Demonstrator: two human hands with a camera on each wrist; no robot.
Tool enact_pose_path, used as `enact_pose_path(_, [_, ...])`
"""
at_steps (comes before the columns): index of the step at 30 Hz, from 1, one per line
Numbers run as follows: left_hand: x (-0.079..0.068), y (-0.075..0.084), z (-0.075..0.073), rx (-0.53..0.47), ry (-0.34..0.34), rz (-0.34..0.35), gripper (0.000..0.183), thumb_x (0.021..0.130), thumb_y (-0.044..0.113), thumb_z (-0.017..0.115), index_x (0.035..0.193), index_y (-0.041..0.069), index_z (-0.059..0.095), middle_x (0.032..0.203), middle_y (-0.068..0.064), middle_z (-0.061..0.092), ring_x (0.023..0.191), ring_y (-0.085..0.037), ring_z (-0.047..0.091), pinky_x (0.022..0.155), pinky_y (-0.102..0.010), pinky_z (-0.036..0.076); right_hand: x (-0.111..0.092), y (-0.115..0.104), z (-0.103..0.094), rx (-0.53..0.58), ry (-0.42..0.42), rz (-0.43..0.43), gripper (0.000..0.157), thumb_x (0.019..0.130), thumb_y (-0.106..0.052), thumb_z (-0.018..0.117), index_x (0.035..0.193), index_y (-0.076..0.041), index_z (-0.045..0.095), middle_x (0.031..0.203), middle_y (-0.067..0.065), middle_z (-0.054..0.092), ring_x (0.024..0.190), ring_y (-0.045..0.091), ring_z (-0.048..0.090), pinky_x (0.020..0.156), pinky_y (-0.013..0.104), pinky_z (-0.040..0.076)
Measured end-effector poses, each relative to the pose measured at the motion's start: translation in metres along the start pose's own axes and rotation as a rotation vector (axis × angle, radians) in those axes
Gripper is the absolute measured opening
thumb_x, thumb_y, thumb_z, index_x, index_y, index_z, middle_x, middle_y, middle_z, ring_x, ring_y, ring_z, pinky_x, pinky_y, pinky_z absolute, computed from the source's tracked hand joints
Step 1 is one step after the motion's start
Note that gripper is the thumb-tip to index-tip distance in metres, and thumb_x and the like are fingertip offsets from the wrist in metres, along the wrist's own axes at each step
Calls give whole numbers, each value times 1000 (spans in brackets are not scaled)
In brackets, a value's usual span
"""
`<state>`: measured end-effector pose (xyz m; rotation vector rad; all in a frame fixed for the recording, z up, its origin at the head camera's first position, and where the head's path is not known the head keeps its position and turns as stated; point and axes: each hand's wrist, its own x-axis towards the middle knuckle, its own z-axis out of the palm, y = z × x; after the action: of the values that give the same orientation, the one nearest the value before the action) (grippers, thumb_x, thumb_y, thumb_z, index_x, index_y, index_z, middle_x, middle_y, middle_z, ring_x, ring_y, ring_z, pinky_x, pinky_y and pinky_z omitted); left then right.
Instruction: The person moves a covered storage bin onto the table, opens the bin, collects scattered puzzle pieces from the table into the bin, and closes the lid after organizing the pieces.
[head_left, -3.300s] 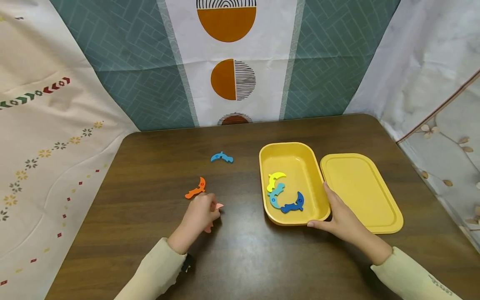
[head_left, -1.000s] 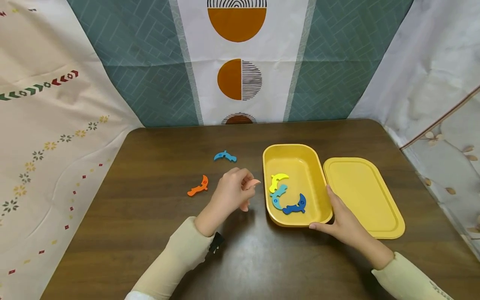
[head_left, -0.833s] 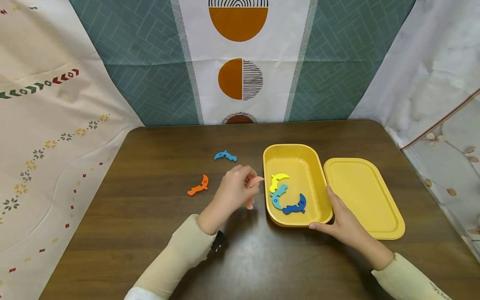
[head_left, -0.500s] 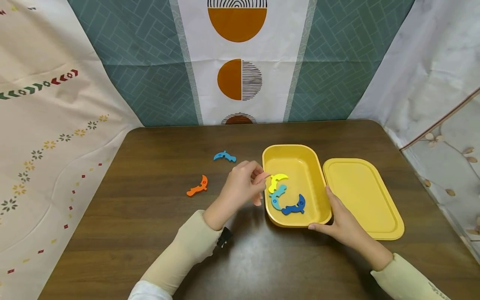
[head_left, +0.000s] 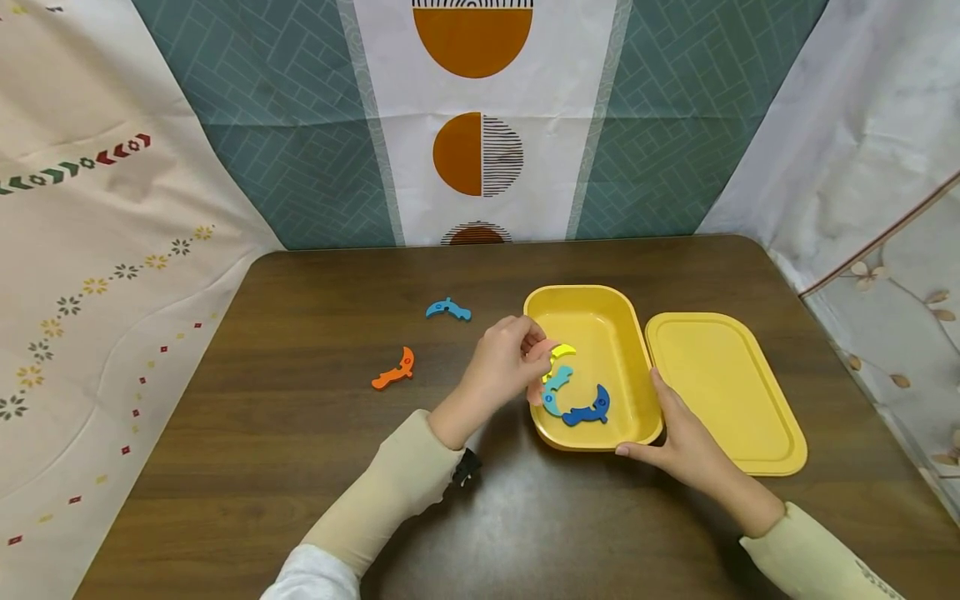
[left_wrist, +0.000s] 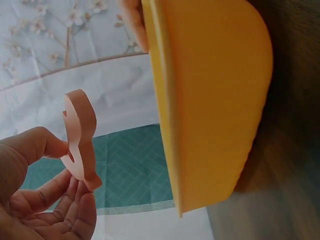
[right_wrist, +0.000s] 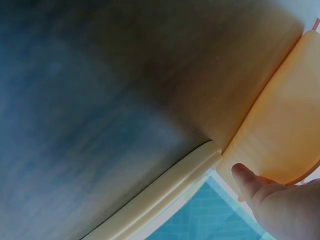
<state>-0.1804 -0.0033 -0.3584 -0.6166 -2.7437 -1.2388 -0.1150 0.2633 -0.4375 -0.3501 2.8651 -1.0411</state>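
The left hand (head_left: 504,362) pinches a thick, curved, smooth pink piece (left_wrist: 81,130) between thumb and fingertips, above the left rim of a deep yellow rounded-rectangular box (head_left: 600,333). Just beyond the fingertips, inside, lie a bright yellow curved piece (head_left: 565,350), a turquoise curved piece (head_left: 551,401) and a dark blue curved piece (head_left: 587,413). A pinch loosened too soon could let the pink piece hit the rim and fall outside; lowered here, it might land tilted across the bright yellow 1. Farther right, the right hand (head_left: 684,435) is spread, thumb and finger against the box's near right corner; a tug there could shift the rim. Right of that hand lies a flat yellow lid (head_left: 726,392). Left of the left hand, a flat orange curved piece (head_left: 394,372) and a flat blue curved piece (head_left: 447,309) rest on the dark brown desk (head_left: 262,433).

The left wrist view shows the pink piece clear of the box wall; the head view overlaps the 2. Only the right wrist view shows the lid's thick, stepped edge.
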Motion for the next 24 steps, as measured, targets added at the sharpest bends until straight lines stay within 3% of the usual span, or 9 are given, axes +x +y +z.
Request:
enact_pose_path(11, [10,-1,12,-43,2,50,13,84,13,70,89,4,63,87,-7,59,81,-20,60,69,-20,48,-1,0,1,1,0,8,120,71,-38,82,151,2,3,152,31,16,135,51,25,102,64,28])
enact_pose_path(24, [18,2,28,-70,-64,32,13,84,15,71,90,5,63,87,-5,61,83,-19,60,68,-18,47,0,1,2,-9,17,-11,118,71,-36,83,150,6,6,150,34,19,133,52,27,101,64,29])
